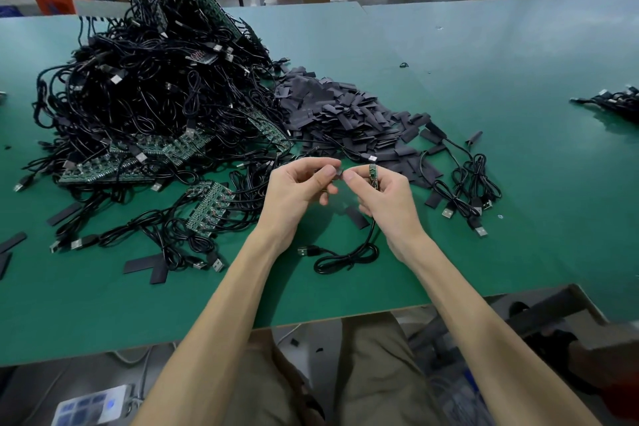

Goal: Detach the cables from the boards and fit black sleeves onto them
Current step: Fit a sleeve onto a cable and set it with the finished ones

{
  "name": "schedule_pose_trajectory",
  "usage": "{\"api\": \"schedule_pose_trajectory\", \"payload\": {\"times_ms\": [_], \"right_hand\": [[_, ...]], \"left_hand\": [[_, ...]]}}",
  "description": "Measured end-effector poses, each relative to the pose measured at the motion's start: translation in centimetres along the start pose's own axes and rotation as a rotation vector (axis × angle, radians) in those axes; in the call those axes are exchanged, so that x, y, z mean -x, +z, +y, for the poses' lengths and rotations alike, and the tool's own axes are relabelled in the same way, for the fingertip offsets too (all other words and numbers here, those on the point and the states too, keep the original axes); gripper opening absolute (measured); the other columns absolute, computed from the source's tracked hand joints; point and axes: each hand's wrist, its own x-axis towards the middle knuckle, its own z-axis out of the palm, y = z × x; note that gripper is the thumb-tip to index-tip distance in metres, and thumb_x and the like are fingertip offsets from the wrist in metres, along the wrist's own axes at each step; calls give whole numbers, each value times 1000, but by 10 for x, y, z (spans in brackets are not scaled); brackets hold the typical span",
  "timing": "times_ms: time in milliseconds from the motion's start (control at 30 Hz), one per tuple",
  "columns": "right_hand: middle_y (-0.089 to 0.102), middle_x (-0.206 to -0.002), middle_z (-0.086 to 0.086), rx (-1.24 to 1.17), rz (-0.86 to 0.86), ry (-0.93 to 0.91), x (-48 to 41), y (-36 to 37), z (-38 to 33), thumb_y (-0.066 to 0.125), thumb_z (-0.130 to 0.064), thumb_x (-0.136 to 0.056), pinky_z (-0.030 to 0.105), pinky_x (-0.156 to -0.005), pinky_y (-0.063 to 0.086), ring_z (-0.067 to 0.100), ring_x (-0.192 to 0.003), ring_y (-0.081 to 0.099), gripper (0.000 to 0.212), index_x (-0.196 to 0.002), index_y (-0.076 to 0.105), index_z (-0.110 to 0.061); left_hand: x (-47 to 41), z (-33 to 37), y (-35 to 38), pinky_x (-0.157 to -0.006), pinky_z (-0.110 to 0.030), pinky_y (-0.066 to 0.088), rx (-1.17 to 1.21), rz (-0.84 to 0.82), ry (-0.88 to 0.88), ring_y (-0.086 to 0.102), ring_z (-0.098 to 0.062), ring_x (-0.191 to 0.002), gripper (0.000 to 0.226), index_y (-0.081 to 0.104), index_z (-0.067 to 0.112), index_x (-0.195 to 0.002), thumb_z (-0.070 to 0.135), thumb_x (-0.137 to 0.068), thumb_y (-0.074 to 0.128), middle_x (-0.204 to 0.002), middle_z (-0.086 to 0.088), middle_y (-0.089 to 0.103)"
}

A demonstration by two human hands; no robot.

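Where the two hands meet above the matte green table (501, 55), a small flat black sleeve (337, 172) is pinched between the thumb and curled fingers of the left hand (300, 187). Most of it is hidden behind the fingertips, so its length cannot be told. A narrow green board strip (372, 176) is held upright in the right hand (384, 200), whose fingers are curled round it. A thin glossy black cable (345, 258) is seen dropping from under that palm to a loose coil on the table, where it ends in a plug. To the left, a tall tangled pile of cables (145, 90) is heaped over ribbed green boards (209, 207), much of each board being buried. Behind the hands a heap of sleeves (345, 114), flat, dull and rectangular, is spread. Just right of it several coiled cables (463, 183) with metal plugs are laid. A further bundle (615, 101) is cut off by the right edge.
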Motion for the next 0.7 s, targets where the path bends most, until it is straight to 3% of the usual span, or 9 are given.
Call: {"api": "schedule_pose_trajectory", "payload": {"times_ms": [67, 200, 367, 700], "right_hand": [[48, -55, -16, 10, -13, -1, 1, 1, -1, 70, -29, -97, 21, -55, 43, 6, -54, 41, 18, -82, 77, -34], [47, -56, -11, -33, -28, -6, 1, 0, -1, 70, -21, -98, 18, -50, 37, 6, -51, 37, 15, -85, 76, -24], [47, -58, -8, -49, -35, 9, 0, -2, 1, 70, -19, -98, 18, -49, 35, 6, -51, 37, 10, -90, 75, -16], [40, -58, -5, -114, -30, 16, 0, -1, 1, 68, -15, -99, 21, -48, 31, 8, -50, 33, 10, -91, 74, -15]], "left_hand": [[0, 0, 1, -60, -22, 50, -9, -2, 13, 61, -13, -66, 21, 71, -7, -113, 5, -95, 68, -84, -7, 72], [1, -1, 2, -59, -24, 49, -15, -13, 35, 59, -16, -70, 20, 71, -6, -111, 4, -94, 69, -83, -10, 69], [1, -1, 1, -60, -23, 51, -53, -29, 79, 62, -15, -67, 17, 72, -4, -109, 0, -93, 69, -80, -1, 73], [1, -3, 2, -61, -24, 53, -38, -32, 60, 63, -17, -71, 15, 74, 2, -108, 1, -93, 69, -89, -9, 73]]}}
